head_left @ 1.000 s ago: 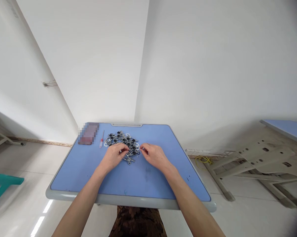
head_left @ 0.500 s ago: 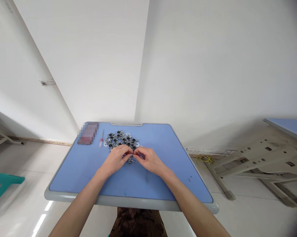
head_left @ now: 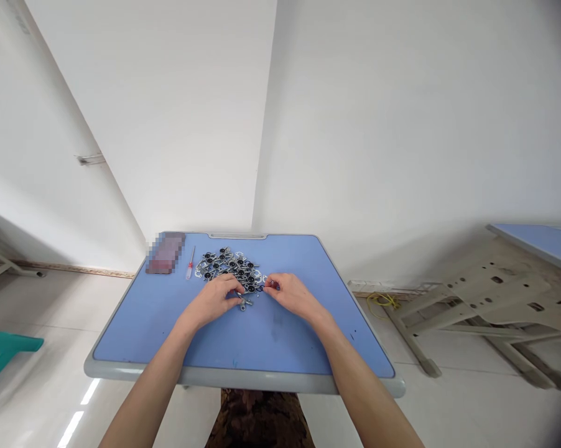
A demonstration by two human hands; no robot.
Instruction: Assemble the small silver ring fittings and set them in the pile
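A pile of small metal parts with black round pieces (head_left: 232,264) lies on the blue tabletop (head_left: 280,342). My left hand (head_left: 215,298) is at the near edge of the pile, thumb and forefinger curved and a little apart. Just beside its fingertips is a small metal part (head_left: 243,305) on the table; whether they touch it is unclear. My right hand (head_left: 287,294) is closed in a pinch to the right of the pile. Dark small rings (head_left: 260,288) are at its fingertips; what the pinch itself holds is too small to make out.
A screwdriver with a red and clear handle (head_left: 190,267) lies left of the pile. Farther left is a pixelated flat dark object (head_left: 166,252). A white wall (head_left: 206,124) rises behind the desk. Another desk (head_left: 537,242) stands at right, a green stool (head_left: 10,341) at left.
My hands were together, fingertips meeting at the near side of the pile. They have separated: left slightly leftward, right rightward. A black round piece and dark rings now show between them.
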